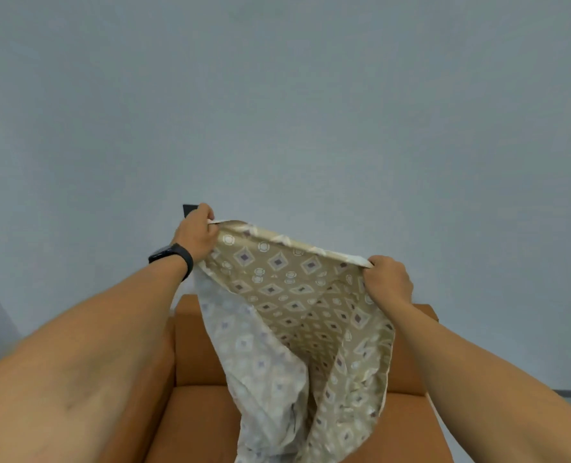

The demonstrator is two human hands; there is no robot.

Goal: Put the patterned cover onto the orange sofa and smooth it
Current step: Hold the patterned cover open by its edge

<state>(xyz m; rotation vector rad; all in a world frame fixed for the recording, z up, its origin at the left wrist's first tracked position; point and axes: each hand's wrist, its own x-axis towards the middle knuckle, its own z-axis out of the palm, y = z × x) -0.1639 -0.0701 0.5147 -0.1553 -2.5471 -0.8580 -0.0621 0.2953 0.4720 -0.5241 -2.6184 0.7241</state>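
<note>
Above the orange sofa [203, 359], head view: patterned cover [297, 315] held up in the air, top edge stretched between both hands. Left hand [195, 237] fingers curled round one corner, right hand [389, 279] pinching the other. Cover hangs down over the seat, folded on itself, pale underside showing on the left. Looks like the spread-out step; next move probably needs arms wider apart and the edge lowered over the backrest. Fabric tan, diamond print, limp, creased.
</note>
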